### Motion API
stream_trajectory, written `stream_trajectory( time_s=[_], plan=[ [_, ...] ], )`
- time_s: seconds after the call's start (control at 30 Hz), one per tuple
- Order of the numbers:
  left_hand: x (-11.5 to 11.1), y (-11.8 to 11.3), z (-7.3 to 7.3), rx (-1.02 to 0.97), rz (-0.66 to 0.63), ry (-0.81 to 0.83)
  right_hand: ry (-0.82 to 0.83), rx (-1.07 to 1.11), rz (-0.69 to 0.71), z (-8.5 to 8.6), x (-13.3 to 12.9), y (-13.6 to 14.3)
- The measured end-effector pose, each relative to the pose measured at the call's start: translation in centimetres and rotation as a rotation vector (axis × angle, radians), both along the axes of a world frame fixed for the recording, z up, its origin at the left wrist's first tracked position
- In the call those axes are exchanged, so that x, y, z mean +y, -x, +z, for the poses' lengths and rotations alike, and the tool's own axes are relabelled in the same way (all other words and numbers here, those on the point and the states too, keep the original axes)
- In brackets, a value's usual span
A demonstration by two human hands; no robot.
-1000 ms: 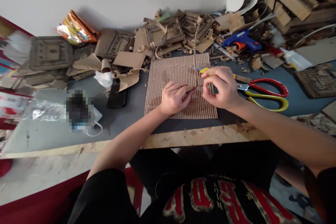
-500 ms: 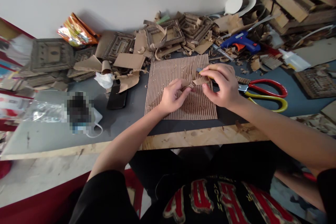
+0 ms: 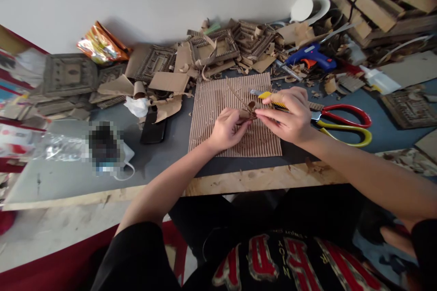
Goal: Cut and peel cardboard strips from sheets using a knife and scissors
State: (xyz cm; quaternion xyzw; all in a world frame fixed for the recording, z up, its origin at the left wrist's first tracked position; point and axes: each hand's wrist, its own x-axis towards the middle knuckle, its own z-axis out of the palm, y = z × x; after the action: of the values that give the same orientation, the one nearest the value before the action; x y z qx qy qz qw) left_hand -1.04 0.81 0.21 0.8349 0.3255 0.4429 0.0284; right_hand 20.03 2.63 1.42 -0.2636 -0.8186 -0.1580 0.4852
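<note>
Being pinched, in the head view, by the left hand (image 3: pixel 225 131) and right hand (image 3: pixel 291 113) over the corrugated sheet (image 3: pixel 208 109), the cardboard strip (image 3: pixel 236 92) seems curled only at its near end, its far length left loose, the yellow cutter (image 3: pixel 264 95) also being gripped by the right hand.

Thin brn cardbd strip (image 3: pixel 239 96) curves abv ribbed sheet (image 3: pixel 210 104).

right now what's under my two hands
The corrugated cardboard sheet lies under the left hand and part of the right hand. Both hold a thin cardboard strip. Whatever lies directly beneath them is covered and can't be seen.
</note>
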Motion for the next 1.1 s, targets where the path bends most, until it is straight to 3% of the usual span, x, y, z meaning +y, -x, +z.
stream_trajectory(
  time_s=[0.23,0.5,0.7,0.87,1.1],
  plan=[
    [0.04,-0.10,-0.07,0.007,-0.002,-0.045,0.040,-0.042,-0.006,-0.14,-0.07,-0.26],
    [0.42,0.19,-0.68,0.128,0.010,-0.134,0.047,-0.017,0.093,0.12,-0.02,-0.15],
    [0.71,0.15,-0.77,0.165,-0.019,-0.188,0.218,-0.076,0.062,0.08,-0.18,-0.08],
    [0.66,0.08,-0.48,0.212,-0.017,-0.192,0.303,-0.100,0.146,-0.08,0.16,-0.05],
    [0.63,0.09,-0.61,0.233,0.001,-0.235,0.237,-0.121,0.113,-0.06,0.17,-0.32]
  ],
)
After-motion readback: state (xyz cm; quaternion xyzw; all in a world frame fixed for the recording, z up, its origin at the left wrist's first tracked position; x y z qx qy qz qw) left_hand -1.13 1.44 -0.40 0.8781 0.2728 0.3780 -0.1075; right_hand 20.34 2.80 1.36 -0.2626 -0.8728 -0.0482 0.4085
